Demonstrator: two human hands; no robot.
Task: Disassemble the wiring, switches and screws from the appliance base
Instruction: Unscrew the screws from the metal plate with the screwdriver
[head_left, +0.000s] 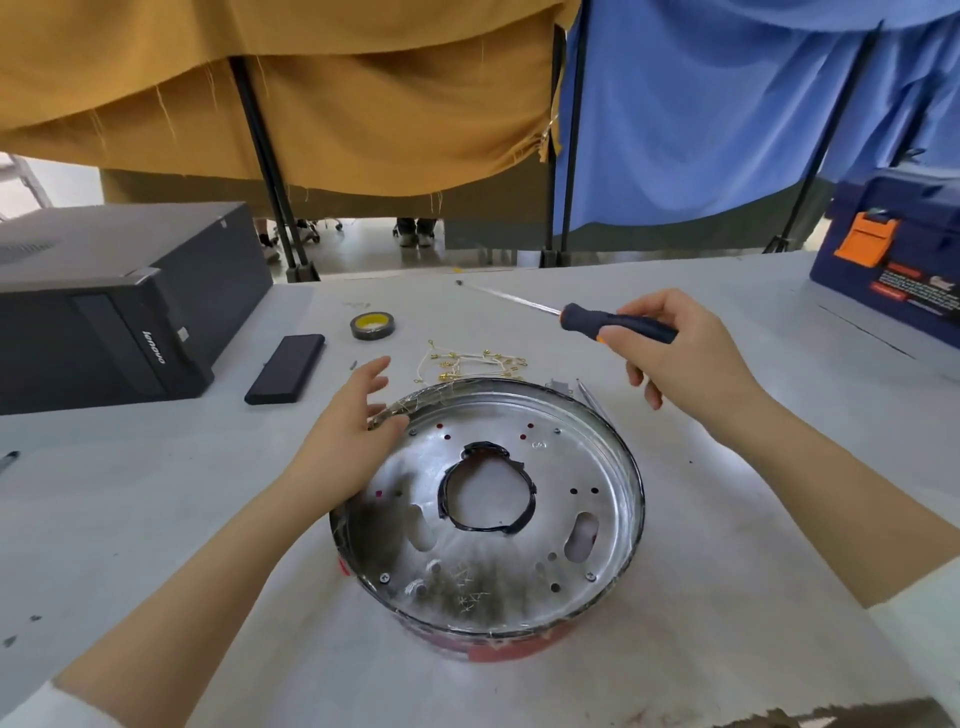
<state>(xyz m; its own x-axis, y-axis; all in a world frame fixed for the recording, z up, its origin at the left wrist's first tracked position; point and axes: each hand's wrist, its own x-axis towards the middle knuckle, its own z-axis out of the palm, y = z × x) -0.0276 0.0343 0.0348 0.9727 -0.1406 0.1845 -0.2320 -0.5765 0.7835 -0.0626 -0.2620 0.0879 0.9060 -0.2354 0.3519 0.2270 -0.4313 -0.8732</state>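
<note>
**Base on the counter, screwdriver raised**

The base sits on the white counter, near its front edge. It is a shallow round metal pan, open side up, with a shiny floor, a dark rim and a red band round the outer wall. A large centre hole is edged in black; oval slots and small round holes pierce the floor. A few screws sit in the floor near the front wall, beside scattered wire scraps.

The left hand rests on the pan's far-left rim, fingers spread and relaxed, gripping nothing. The right hand holds a screwdriver by its dark handle above the counter, the shaft pointing left and away.

Loose wires with gold terminals lie just behind the pan. A tape roll and a flat black case lie further back, left.
</note>
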